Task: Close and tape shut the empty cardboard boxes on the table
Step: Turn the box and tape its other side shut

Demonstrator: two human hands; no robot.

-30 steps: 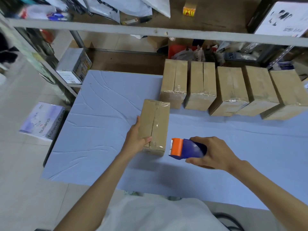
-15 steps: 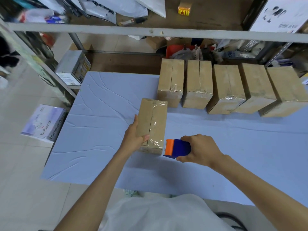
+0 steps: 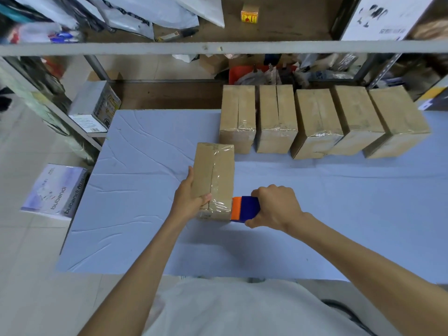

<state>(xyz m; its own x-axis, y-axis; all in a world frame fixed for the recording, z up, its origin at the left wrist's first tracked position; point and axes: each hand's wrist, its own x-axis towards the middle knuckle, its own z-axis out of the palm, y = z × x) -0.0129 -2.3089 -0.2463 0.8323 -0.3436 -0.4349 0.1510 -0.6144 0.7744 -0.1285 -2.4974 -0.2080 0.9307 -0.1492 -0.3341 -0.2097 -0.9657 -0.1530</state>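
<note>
Head view, contents as seen.

1. Cardboard box (image 3: 214, 180): closed, lying flat near the centre of the table (image 3: 135, 214), which has a pale blue creased cover. A strip of clear tape runs along the top seam and folds over the near end.
2. Left hand (image 3: 190, 198): at the box's 8 o'clock corner, gripping the left edge, with the thumb (image 3: 204, 198) curled onto the top face and the rest of the hand down the side.
3. Right hand (image 3: 276, 207): at the box's 4 o'clock, wrapped as a fist round a tape dispenser (image 3: 244, 209) with a blue body and an orange front. The orange end touches the box's near right corner.
4. Row of five cardboard boxes (image 3: 317, 122): closed, sealed with clear tape, side by side along the table's far edge from 12 to 2 o'clock. The leftmost stands just beyond the held box's far right corner; contact cannot be told.
5. Grey shelf rail (image 3: 218, 47): crossing at 12 o'clock. On the shelf above it lie white mailer bags (image 3: 150, 13) and a small yellow-and-red carton (image 3: 249, 16).
6. White printed carton (image 3: 94, 105): on a low shelf at the table's 10 o'clock.
7. Pale lilac box marked "bubandi" (image 3: 54, 190): on the floor at 9 o'clock.
8. White shirt (image 3: 242, 309): at 6 o'clock, both bare forearms reaching from it.
</note>
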